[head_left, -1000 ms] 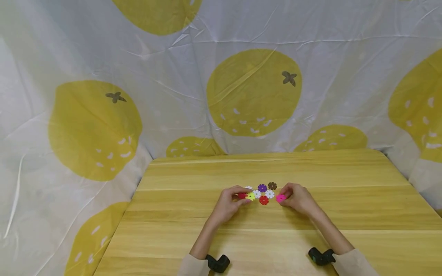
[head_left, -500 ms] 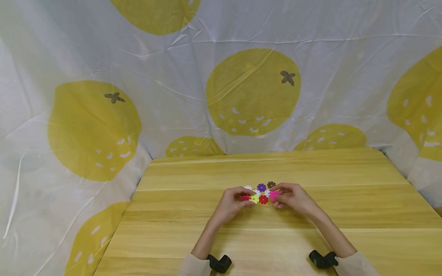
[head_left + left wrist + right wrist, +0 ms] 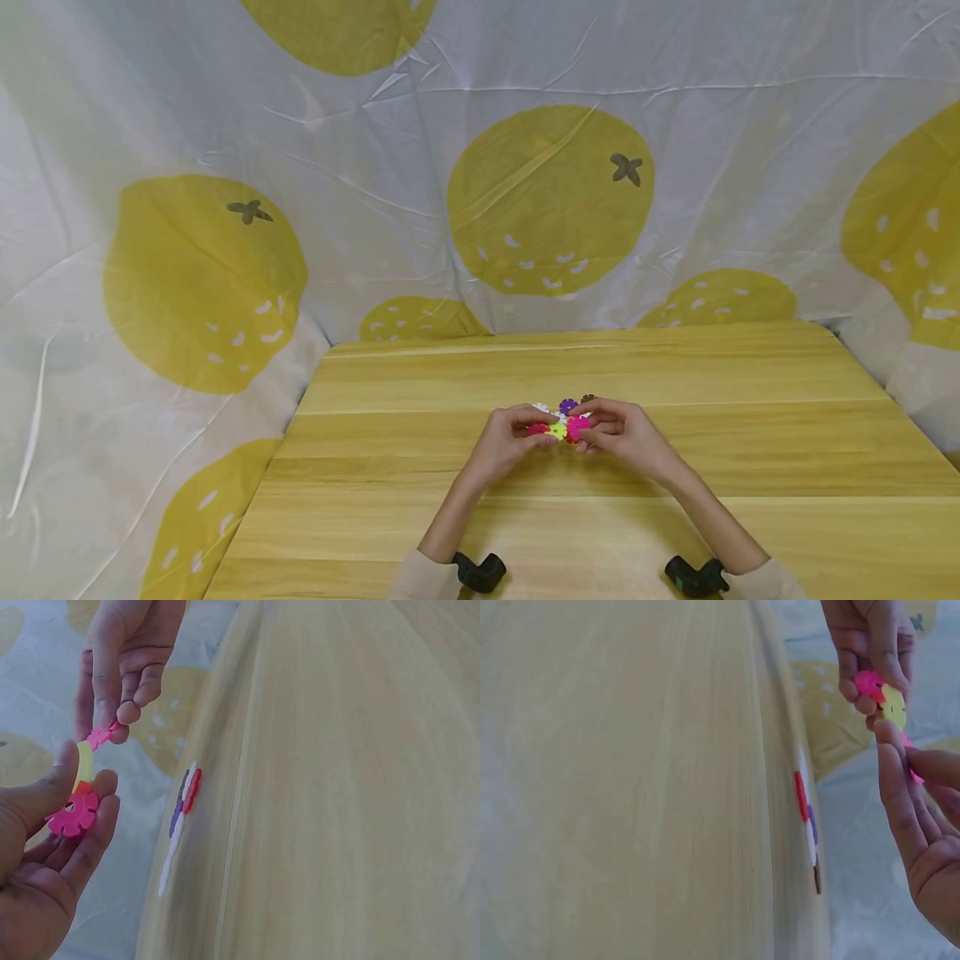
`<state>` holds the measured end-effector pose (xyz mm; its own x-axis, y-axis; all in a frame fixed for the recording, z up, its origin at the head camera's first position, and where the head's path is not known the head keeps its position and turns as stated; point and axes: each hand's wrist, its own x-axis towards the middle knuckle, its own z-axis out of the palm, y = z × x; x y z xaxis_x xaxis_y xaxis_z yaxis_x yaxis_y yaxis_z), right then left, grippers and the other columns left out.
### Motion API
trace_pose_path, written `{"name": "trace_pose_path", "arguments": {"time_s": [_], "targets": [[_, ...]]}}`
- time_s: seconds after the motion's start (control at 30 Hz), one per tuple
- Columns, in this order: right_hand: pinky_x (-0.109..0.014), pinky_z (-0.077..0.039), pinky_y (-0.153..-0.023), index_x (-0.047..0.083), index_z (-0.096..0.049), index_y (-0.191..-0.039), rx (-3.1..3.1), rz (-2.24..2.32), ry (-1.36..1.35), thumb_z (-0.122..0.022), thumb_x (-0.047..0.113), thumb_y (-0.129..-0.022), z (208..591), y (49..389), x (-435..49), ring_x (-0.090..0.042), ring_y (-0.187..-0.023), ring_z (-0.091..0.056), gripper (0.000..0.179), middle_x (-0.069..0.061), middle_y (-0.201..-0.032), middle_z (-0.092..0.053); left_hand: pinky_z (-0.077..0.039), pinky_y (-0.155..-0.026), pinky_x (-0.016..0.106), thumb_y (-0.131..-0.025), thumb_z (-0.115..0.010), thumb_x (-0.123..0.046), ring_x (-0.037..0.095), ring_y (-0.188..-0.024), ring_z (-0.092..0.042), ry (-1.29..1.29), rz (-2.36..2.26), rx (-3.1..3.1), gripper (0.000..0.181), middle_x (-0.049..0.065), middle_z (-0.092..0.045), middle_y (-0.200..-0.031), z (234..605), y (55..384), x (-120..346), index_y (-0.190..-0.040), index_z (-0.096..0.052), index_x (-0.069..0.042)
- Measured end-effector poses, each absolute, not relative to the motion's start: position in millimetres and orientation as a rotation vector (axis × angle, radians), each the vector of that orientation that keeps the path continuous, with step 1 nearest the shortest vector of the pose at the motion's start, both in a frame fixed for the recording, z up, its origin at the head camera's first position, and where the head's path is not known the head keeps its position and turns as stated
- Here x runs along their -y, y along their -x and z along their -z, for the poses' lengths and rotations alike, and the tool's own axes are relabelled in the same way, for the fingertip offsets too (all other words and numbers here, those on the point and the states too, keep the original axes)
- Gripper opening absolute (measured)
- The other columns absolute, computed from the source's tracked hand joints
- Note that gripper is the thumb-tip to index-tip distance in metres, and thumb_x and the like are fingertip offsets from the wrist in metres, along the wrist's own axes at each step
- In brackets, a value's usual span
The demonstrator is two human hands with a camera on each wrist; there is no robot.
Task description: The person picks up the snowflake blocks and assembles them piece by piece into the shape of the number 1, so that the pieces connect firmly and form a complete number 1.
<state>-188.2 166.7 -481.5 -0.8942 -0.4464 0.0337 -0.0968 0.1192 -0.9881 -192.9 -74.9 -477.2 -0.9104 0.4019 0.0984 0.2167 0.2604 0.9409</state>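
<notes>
Above the middle of the table, my left hand (image 3: 501,442) pinches a joined pair of notched plastic discs. One is a reddish-pink disc (image 3: 73,817). The other is a yellow disc (image 3: 894,706) that sticks out toward the right. Between thumb and fingers, my right hand (image 3: 633,437) holds a bright pink disc (image 3: 577,428) against the yellow one's right edge. Fingers partly cover the contact, so I cannot tell whether those two interlock. Both hands hover over the loose discs, with fingertips close together.
Loose discs lie flat behind and below the hands: a purple disc (image 3: 567,406), a brown disc (image 3: 588,398), a red disc (image 3: 193,791) and several white ones. The wooden table (image 3: 360,467) reaches back to a lemon-print cloth (image 3: 375,183).
My right hand has moved left with the bright pink disc until it meets the yellow disc. My left hand has shifted slightly right. The loose discs have stayed in place.
</notes>
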Motion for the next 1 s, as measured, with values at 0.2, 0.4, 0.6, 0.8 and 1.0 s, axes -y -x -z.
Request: {"name": "trace_pose_path", "arguments": {"time_s": [0.2,0.4,0.6,0.8,1.0], "targets": [[-0.047,-0.062,-0.08,-0.011,-0.061,-0.129,-2.152,1.875,0.507,-0.067,0.001,-0.099,480.2,184.9,-163.6,-0.038,-0.085,-0.076,0.033,-0.029,-0.097,-0.071,-0.059,-0.087,0.021,-0.089,-0.079,-0.007,0.021,-0.104,-0.069,-0.58,-1.711,-2.37,0.02,0.011,-0.076,-0.11,477.5,192.9,75.3,-0.11,-0.08,-0.007],[-0.046,-0.062,-0.082,-0.011,-0.06,-0.133,-2.148,1.896,0.522,-0.065,0.002,-0.1,481.0,184.7,-162.4,-0.036,-0.089,-0.077,0.036,-0.031,-0.101,-0.072,-0.058,-0.082,0.018,-0.09,-0.077,-0.006,0.017,-0.098,-0.068,-0.581,-1.721,-2.353,0.018,0.013,-0.077,-0.109,477.1,193.6,75.2,-0.108,-0.08,-0.006],[-0.045,-0.061,-0.086,-0.008,-0.059,-0.14,-2.115,1.841,0.631,-0.062,0.003,-0.102,479.5,184.4,-168.2,-0.035,-0.096,-0.077,0.04,-0.03,-0.109,-0.074,-0.058,-0.08,0.021,-0.091,-0.077,-0.006,0.012,-0.094,-0.067,-0.582,-1.75,-2.297,0.017,0.013,-0.077,-0.108,475.2,192.5,78.2,-0.108,-0.081,-0.006],[-0.05,-0.059,-0.085,-0.012,-0.054,-0.142,-2.018,1.864,0.718,-0.06,-0.001,-0.102,479.6,184.0,-172.0,-0.026,-0.092,-0.079,0.042,-0.038,-0.11,-0.07,-0.062,-0.083,0.036,-0.093,-0.075,-0.004,0.016,-0.092,-0.073,-0.572,-1.799,-2.185,0.017,0.016,-0.077,-0.107,474.3,192.6,81.5,-0.109,-0.081,-0.005],[-0.053,-0.059,-0.08,-0.014,-0.052,-0.143,-2.006,1.925,0.773,-0.062,0.003,-0.102,482.0,182.6,-171.8,-0.03,-0.085,-0.079,0.045,-0.04,-0.103,-0.07,-0.056,-0.092,0.06,-0.095,-0.071,-0.002,0.046,-0.1,-0.074,-0.567,-1.887,-2.046,0.019,0.026,-0.075,-0.109,473.6,194.0,81.3,-0.112,-0.078,0.003]]}}
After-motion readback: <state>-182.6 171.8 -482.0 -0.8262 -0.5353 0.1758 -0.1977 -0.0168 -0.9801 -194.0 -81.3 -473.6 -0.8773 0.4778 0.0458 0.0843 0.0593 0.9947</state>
